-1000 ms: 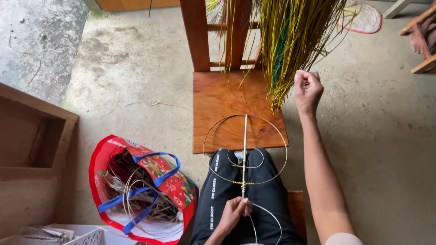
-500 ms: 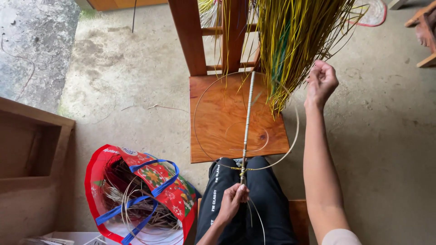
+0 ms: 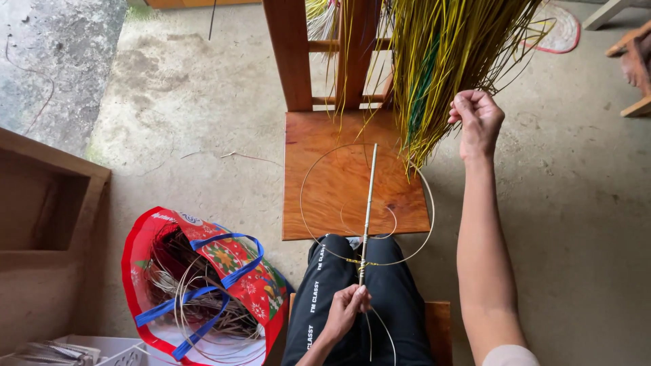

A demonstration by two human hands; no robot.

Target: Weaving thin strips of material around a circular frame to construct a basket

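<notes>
One thin wire-ringed stick [image 3: 367, 203], upright

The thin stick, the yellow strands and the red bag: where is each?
thin stick [image 3: 367, 210], head view, middle of its shaft.
yellow strands [image 3: 447, 61], head view, thick of the hanging bundle.
red bag [image 3: 234, 261], head view, patterned side panel.

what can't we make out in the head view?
- Right hand: whether it pinches a strand of the yellow bundle; the closed fingers hide it.
- Left hand: its grip on the thin rod, hidden by its fingers.
- Red bag: contents tangled, bottom cut off by the edge.
</notes>
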